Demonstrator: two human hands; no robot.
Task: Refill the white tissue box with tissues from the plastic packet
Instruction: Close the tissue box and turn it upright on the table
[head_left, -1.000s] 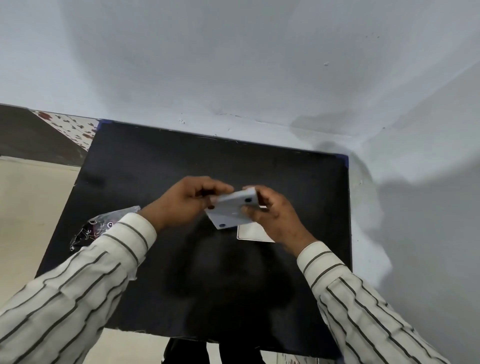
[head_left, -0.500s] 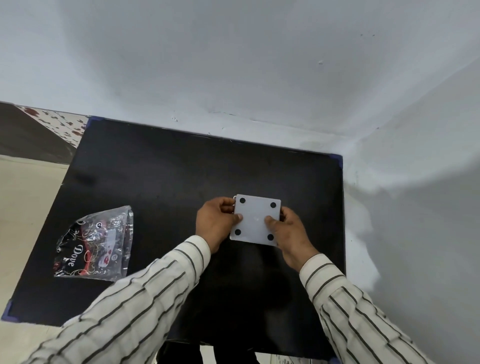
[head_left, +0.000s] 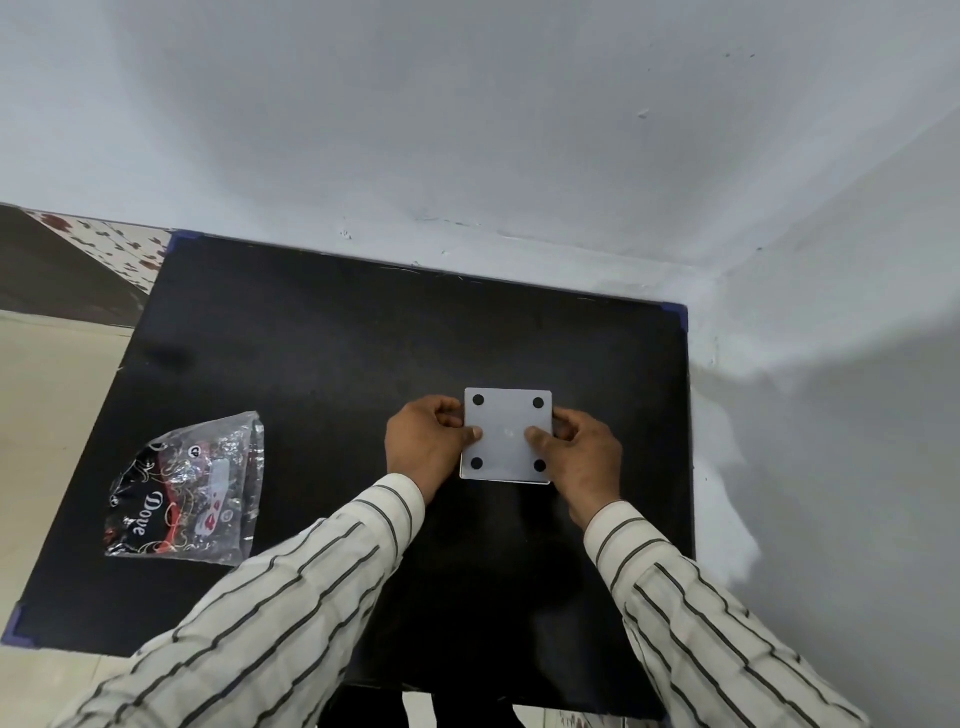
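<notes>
The white tissue box (head_left: 507, 434) sits on the black table (head_left: 322, 353), its flat square face with four black dots turned up. My left hand (head_left: 426, 449) grips its left edge, thumb on the top face. My right hand (head_left: 579, 457) grips its right edge, thumb also on top. The plastic packet (head_left: 187, 491), clear and crinkled with a dark printed label, lies flat near the table's left edge, well apart from both hands. No loose tissues show.
White walls meet in a corner behind and to the right of the table. Beige floor and a patterned strip (head_left: 109, 244) lie to the left. The table's front edge is close to my body.
The box was tilted in my hands above a white panel; now it lies flat, dotted face up, on the table. My left arm shifted right, uncovering the packet.
</notes>
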